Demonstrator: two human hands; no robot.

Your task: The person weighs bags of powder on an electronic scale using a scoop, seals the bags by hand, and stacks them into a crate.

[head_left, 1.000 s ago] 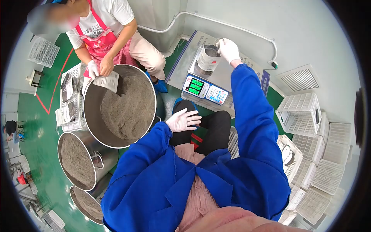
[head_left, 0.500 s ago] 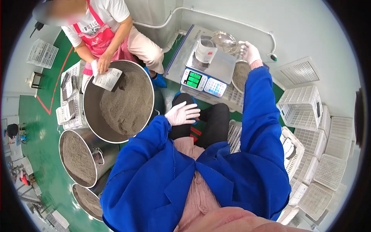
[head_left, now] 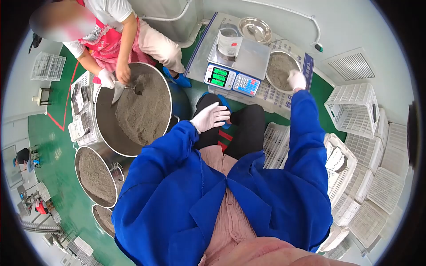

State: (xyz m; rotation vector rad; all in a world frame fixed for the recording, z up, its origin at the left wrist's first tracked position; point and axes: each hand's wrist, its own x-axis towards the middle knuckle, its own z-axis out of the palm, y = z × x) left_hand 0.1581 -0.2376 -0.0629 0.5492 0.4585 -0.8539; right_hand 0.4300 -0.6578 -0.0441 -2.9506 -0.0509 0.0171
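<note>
My left hand [head_left: 211, 117], in a white glove, hovers by my knee with its fingers stretched out and nothing in it. Over the right side of a metal basin [head_left: 299, 62] holding grey-brown powder [head_left: 278, 71], my gloved right hand [head_left: 297, 80] is closed. Whatever it may grip is hidden. Left of the basin stands a digital scale [head_left: 233, 80] with lit green displays. An open, clear-and-white pouch [head_left: 229, 44] sits upright on its metal plate, dark contents at the bottom. A shiny steel bowl [head_left: 255, 30] lies behind the plate.
At the left, a co-worker in a pink apron [head_left: 108, 44] holds a pouch and a scoop over a large powder drum [head_left: 171, 99]. Another powder drum [head_left: 95, 177] stands nearer. White plastic crates [head_left: 353, 108] are stacked at the right. A pipe runs along the wall.
My right hand has moved from beside the steel bowl down to the powder basin, and its fingers have closed. My left hand stays spread. The co-worker's scoop now shows at the pouch.
</note>
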